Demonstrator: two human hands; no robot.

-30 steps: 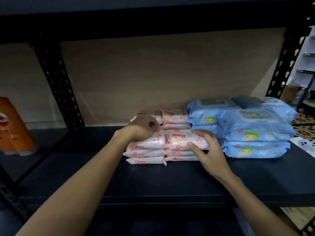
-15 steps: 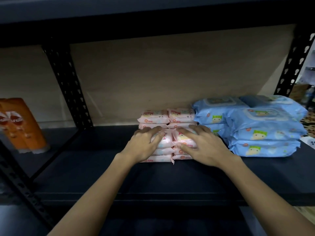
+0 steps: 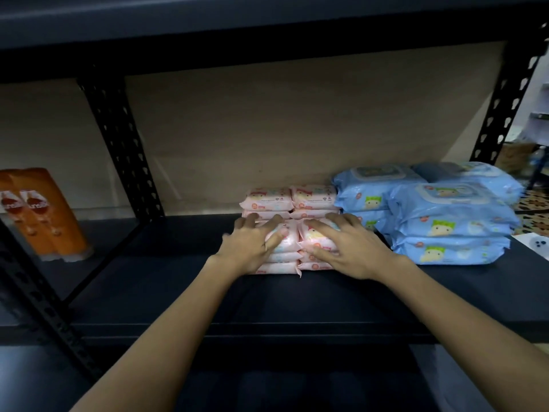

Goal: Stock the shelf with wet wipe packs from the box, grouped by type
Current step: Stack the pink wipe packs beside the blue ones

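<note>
Small pink wet wipe packs [image 3: 289, 199] stand in stacks at the middle of the dark shelf [image 3: 297, 298], a front row and a back row. My left hand [image 3: 249, 246] lies flat with spread fingers on the front left pink stack. My right hand [image 3: 347, 245] rests the same way on the front right pink stack, fingers apart, gripping nothing. Larger blue wet wipe packs [image 3: 448, 221] are piled right beside the pink ones, on the right. The box is out of view.
Orange bottles [image 3: 41, 212] stand in the neighbouring bay at the left, behind a black perforated upright [image 3: 121, 144]. Another upright [image 3: 502, 93] bounds the bay on the right. A shelf board runs overhead. Bare shelf surface lies left of the pink stacks and in front of them.
My left hand came down from the back left stack onto the front left one. My right hand went from gripping the front right pack to lying flat on it. The view shifted slightly.
</note>
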